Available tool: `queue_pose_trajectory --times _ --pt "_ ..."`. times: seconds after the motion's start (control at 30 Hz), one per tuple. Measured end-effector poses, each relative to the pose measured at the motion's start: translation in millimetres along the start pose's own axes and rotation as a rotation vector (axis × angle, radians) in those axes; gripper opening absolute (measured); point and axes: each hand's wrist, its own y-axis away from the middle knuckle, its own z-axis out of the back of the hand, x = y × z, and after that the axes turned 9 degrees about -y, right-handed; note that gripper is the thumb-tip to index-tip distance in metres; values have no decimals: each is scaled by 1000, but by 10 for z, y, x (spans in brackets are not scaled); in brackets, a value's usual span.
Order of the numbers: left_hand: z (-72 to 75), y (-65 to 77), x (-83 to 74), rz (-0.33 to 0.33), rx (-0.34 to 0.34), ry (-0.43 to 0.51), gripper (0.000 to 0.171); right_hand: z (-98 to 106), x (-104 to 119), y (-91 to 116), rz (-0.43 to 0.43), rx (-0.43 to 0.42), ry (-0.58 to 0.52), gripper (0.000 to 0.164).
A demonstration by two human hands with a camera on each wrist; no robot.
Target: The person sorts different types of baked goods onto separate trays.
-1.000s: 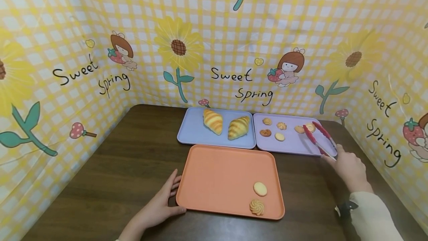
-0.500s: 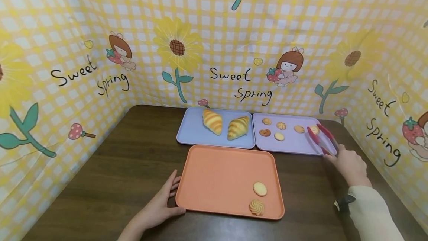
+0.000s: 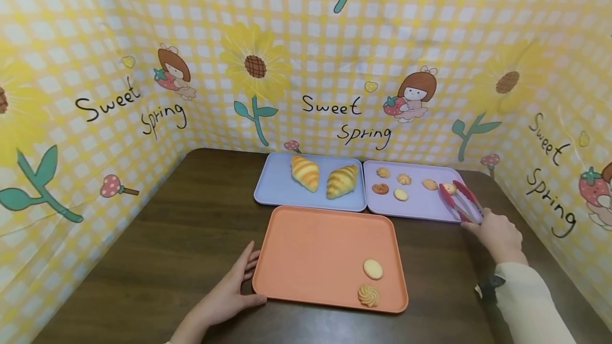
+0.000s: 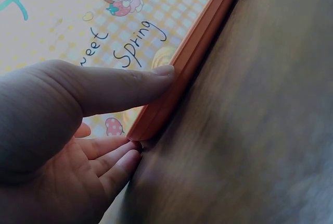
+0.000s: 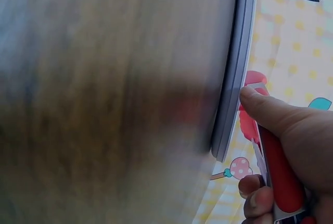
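My right hand (image 3: 499, 235) grips red-tipped metal tongs (image 3: 470, 195) over the right end of the lilac tray (image 3: 421, 208). The tongs' tips stand apart, one on each side of a round cookie (image 3: 448, 189); I cannot tell whether they touch it. In the right wrist view, thumb and fingers wrap the tongs' red handle (image 5: 281, 174). My left hand (image 3: 229, 288) rests against the left side and front corner of the orange tray (image 3: 311, 259), fingers nearly straight. In the left wrist view the thumb lies against the tray's rim (image 4: 179, 78). A plain round cookie (image 3: 373, 269) and a swirl cookie (image 3: 368, 295) lie on that tray.
Several more cookies lie on the lilac tray, among them an oval one (image 3: 430, 184) left of the tongs. A blue tray (image 3: 272, 190) beside it holds two croissants (image 3: 304, 173). A patterned cloth (image 3: 306, 57) surrounds the brown table (image 3: 158, 227) at back and sides.
The tongs have shifted slightly right, and the round cookie between their tips has moved right, away from the oval cookie. The left hand and orange tray stay put.
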Motion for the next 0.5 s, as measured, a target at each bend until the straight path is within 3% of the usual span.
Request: queue_pose_trajectory --times 0.5 --pt "1 -6 4 -6 -1 -6 111 -6 21 6 -17 -8 -2 80"
